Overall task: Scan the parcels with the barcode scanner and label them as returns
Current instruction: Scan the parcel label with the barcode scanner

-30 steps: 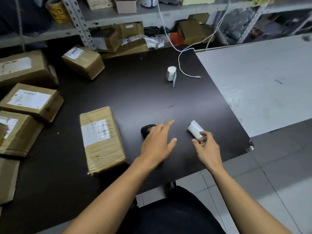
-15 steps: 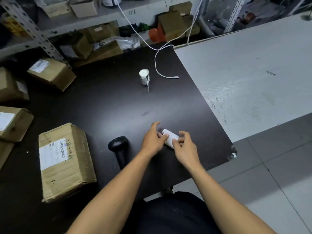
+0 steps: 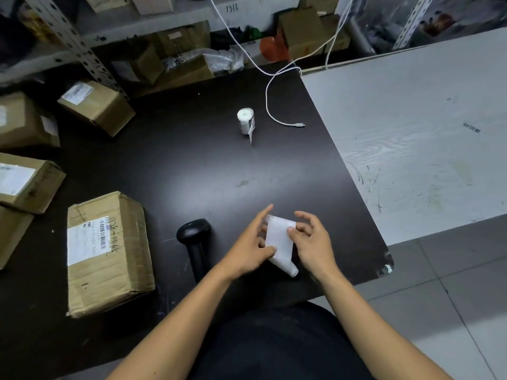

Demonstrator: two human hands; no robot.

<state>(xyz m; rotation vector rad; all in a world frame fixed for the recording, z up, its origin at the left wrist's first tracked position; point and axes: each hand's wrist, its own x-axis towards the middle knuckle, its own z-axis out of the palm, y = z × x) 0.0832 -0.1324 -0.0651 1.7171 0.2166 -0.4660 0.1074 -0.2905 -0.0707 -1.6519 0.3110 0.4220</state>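
Both hands now work the small white roll of label paper [image 3: 284,266], which lies at the near edge of the dark brown table [image 3: 192,165]: a second ago only the right hand [image 3: 311,241] touched it while the left hand [image 3: 248,249] hovered over the black handheld barcode scanner [image 3: 195,242], and half a second ago both hands had just closed in on the roll, which was not yet unrolled. Since then a strip of white paper has been drawn up off the roll; the left thumb and fingers pinch its left edge with the index finger stretched out straight, and the right thumb and forefinger pinch its right edge, the other right fingers loosely spread. The scanner lies untouched just left of the left hand, and the nearest brown cardboard parcel with a white barcode label [image 3: 108,253] sits well to the left, with more parcels beyond it. That suggests the scan of this parcel is over and the labelling step has begun: a return label is probably being peeled free to stick on the box. A second white label roll [image 3: 245,120] stands far back beside a loose white cable [image 3: 274,113].
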